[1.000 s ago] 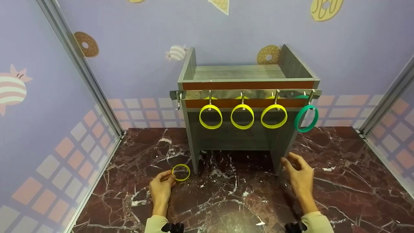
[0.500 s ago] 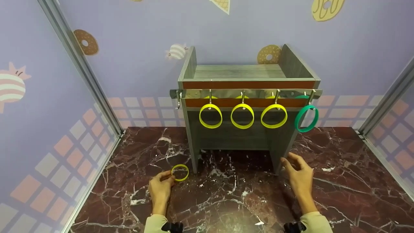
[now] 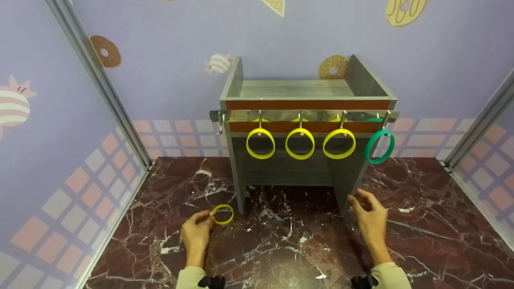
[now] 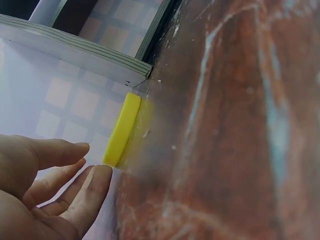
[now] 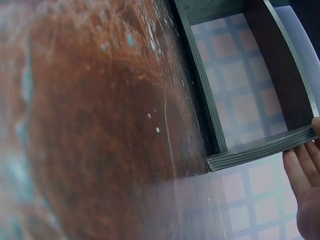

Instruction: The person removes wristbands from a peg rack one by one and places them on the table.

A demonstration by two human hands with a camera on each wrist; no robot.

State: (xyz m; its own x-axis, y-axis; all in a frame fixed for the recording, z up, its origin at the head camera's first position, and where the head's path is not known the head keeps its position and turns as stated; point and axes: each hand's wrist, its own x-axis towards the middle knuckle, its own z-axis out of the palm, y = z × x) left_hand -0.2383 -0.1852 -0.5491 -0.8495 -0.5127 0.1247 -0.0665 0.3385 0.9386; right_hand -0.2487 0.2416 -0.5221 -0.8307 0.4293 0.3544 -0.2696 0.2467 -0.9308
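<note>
A yellow ring (image 3: pixel 223 214) lies flat on the dark red marbled table, left of the grey wooden shelf (image 3: pixel 345 180). Beside it, the left hand (image 3: pixel 195 237) has its thumb and fingers spread apart. In the left wrist view, one fingertip is at the near end of the ring (image 4: pixel 122 131); whether it touches is hard to tell. The right hand (image 3: pixel 370 222) grips the front edge of the shelf's right side panel (image 5: pixel 265 148), thumb on the inner face and fingers outside. Several yellow rings (image 3: pixel 300 157) and a green ring (image 3: pixel 369 154) hang from the shelf's hooks.
A metal hook rail (image 3: pixel 281 116) runs across the shelf front. Its leftmost hook (image 3: pixel 220 124) carries no ring. Patterned purple walls (image 3: pixel 172 80) enclose the table (image 3: pixel 265 249) at the back and both sides.
My left hand has drawn slightly left, its fingertips parting from the yellow ring, which stays on the table. The right hand keeps its place on the shelf panel.
</note>
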